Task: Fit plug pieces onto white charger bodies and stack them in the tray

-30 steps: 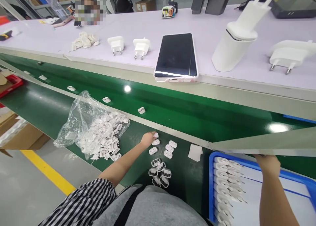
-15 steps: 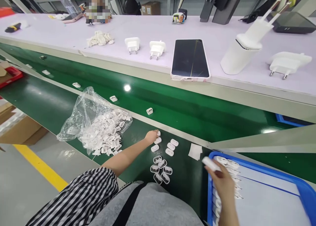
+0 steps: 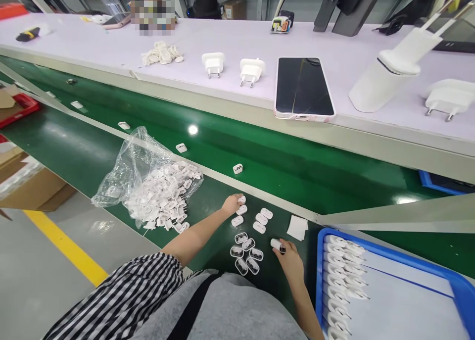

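My left hand (image 3: pixel 231 205) is closed on a white charger housing (image 3: pixel 242 200) at the top of a short column of similar housings. Between the thumb and fingers of my right hand (image 3: pixel 290 262) is another white charger housing (image 3: pixel 276 244), its dark end turned toward the palm. Left of that hand stand several open housings (image 3: pixel 236 251) with dark parts showing inside. Three closed-looking housings (image 3: pixel 259 227) lie in a group between my hands, and small white paper sheets (image 3: pixel 297 227) lie beyond my right hand.
A clear plastic bag (image 3: pixel 128 157) spills white plug parts (image 3: pixel 163 201) at left. To the right, a blue tray (image 3: pixel 319 280) holds rows of white chargers (image 3: pixel 336 293). Single housings sit along the green belt (image 3: pixel 208 152). A phone (image 3: pixel 304 87) and plugs (image 3: pixel 213 63) rest on the shelf above.
My right hand has moved left from over the blue tray to beside the open housings, still holding a housing. My left hand stays at the column. The camera view has shifted slightly.
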Demonstrator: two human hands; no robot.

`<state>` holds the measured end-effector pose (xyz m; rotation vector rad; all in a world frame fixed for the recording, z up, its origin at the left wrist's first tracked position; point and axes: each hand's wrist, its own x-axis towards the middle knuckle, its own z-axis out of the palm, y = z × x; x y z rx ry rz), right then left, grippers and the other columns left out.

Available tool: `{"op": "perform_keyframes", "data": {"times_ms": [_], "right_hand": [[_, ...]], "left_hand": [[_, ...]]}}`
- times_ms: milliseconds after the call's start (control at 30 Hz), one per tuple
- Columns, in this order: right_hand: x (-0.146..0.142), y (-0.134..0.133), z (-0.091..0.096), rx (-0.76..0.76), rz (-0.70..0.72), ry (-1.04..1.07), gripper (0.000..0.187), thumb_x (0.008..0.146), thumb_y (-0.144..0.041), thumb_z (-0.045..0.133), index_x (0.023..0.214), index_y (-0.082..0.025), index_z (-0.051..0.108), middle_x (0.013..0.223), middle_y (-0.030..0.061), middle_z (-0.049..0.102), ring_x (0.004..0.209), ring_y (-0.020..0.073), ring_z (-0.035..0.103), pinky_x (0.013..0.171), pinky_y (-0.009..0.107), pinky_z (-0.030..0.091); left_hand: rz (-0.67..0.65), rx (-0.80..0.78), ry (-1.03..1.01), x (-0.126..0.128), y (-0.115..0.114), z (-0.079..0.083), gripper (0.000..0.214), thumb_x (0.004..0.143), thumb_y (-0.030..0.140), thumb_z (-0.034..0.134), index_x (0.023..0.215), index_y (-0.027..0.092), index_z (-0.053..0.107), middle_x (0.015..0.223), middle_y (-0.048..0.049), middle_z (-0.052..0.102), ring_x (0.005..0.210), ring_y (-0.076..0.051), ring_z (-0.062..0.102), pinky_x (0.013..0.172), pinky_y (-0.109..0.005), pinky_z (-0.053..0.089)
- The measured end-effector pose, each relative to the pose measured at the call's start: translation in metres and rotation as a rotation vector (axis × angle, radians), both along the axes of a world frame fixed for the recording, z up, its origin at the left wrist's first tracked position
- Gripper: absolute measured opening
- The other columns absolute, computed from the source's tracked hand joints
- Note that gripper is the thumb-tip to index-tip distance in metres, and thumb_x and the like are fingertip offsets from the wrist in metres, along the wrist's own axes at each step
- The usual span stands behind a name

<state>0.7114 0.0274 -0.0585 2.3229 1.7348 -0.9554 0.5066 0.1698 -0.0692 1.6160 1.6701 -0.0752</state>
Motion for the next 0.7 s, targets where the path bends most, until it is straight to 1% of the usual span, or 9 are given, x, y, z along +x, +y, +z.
{"op": "perform_keyframes", "data": {"times_ms": [100, 167, 267, 367, 400, 467, 533, 600, 700], "right_hand": [[-0.008, 0.007, -0.004, 0.023, 0.028, -0.101, 0.029, 0.073, -0.029, 0.044, 0.102, -0.023, 0.048, 0.102, 0.0053, 0.047, 0.077, 0.0152, 0.056, 0.059, 0.023, 0.043], [-0.011, 0.014, -0.003, 0.031, 0.068, -0.121, 0.029, 0.074, -0.030, 0.044, 0.102, -0.022, 0.048, 0.100, 0.0061, 0.047, 0.081, 0.0163, 0.054, 0.061, 0.023, 0.043], [-0.012, 0.030, 0.010, 0.002, 0.106, -0.146, 0.037, 0.071, -0.025, 0.048, 0.107, -0.019, 0.044, 0.101, 0.0089, 0.047, 0.087, 0.0206, 0.051, 0.066, 0.028, 0.043], [-0.023, 0.057, 0.030, 0.076, 0.102, -0.140, 0.044, 0.070, -0.020, 0.047, 0.113, -0.016, 0.038, 0.107, 0.0109, 0.044, 0.095, 0.0224, 0.047, 0.074, 0.030, 0.041], [-0.031, 0.069, 0.035, 0.123, 0.127, -0.098, 0.042, 0.071, -0.019, 0.045, 0.113, -0.017, 0.038, 0.109, 0.0105, 0.043, 0.097, 0.0214, 0.045, 0.076, 0.029, 0.040], [-0.052, 0.097, 0.038, 0.186, 0.238, 0.026, 0.039, 0.073, -0.017, 0.042, 0.112, -0.018, 0.039, 0.112, 0.0088, 0.042, 0.099, 0.0186, 0.044, 0.078, 0.026, 0.038], [-0.075, 0.124, 0.030, 0.156, 0.388, 0.123, 0.040, 0.071, -0.016, 0.045, 0.111, -0.019, 0.041, 0.113, 0.0077, 0.042, 0.097, 0.0179, 0.046, 0.078, 0.025, 0.038], [-0.093, 0.146, 0.016, 0.100, 0.529, 0.186, 0.043, 0.068, -0.013, 0.049, 0.109, -0.020, 0.043, 0.114, 0.0068, 0.042, 0.096, 0.0180, 0.047, 0.077, 0.025, 0.038], [-0.104, 0.162, -0.003, 0.073, 0.648, 0.249, 0.038, 0.067, -0.011, 0.049, 0.105, -0.018, 0.048, 0.108, 0.0058, 0.049, 0.093, 0.0172, 0.049, 0.077, 0.025, 0.037]], "left_hand": [[-0.055, 0.048, -0.039, -0.004, 0.002, -0.003, 0.037, 0.069, 0.015, 0.049, 0.105, 0.013, 0.047, 0.110, -0.0076, 0.048, 0.103, -0.016, 0.043, 0.087, -0.024, 0.033], [-0.069, 0.093, -0.045, -0.008, 0.002, -0.004, 0.046, 0.062, 0.016, 0.056, 0.107, 0.013, 0.045, 0.115, -0.0087, 0.043, 0.106, -0.018, 0.040, 0.089, -0.026, 0.032], [-0.036, 0.143, -0.023, -0.013, 0.000, -0.005, 0.060, 0.055, 0.017, 0.062, 0.111, 0.014, 0.040, 0.113, -0.0086, 0.042, 0.103, -0.019, 0.041, 0.088, -0.027, 0.033], [-0.034, 0.154, -0.011, -0.017, -0.005, -0.006, 0.048, 0.059, 0.017, 0.059, 0.105, 0.016, 0.045, 0.104, -0.0054, 0.047, 0.094, -0.017, 0.047, 0.081, -0.025, 0.037], [-0.033, 0.153, -0.007, -0.018, -0.007, -0.007, 0.041, 0.062, 0.018, 0.056, 0.102, 0.016, 0.047, 0.102, -0.0046, 0.049, 0.089, -0.016, 0.049, 0.078, -0.024, 0.038], [-0.018, 0.161, 0.003, -0.020, -0.009, -0.008, 0.031, 0.067, 0.019, 0.052, 0.097, 0.017, 0.050, 0.098, -0.0035, 0.050, 0.083, -0.014, 0.051, 0.075, -0.022, 0.039], [-0.005, 0.177, 0.011, -0.021, -0.009, -0.009, 0.028, 0.069, 0.020, 0.049, 0.097, 0.017, 0.051, 0.098, -0.0032, 0.050, 0.082, -0.013, 0.051, 0.074, -0.022, 0.039], [-0.007, 0.184, 0.013, -0.021, -0.008, -0.009, 0.028, 0.070, 0.019, 0.049, 0.098, 0.018, 0.051, 0.100, -0.0032, 0.050, 0.082, -0.013, 0.051, 0.074, -0.021, 0.039], [-0.021, 0.157, 0.025, -0.022, -0.006, -0.006, 0.029, 0.070, 0.019, 0.048, 0.098, 0.018, 0.052, 0.100, -0.0033, 0.050, 0.083, -0.014, 0.051, 0.073, -0.021, 0.039]]}}
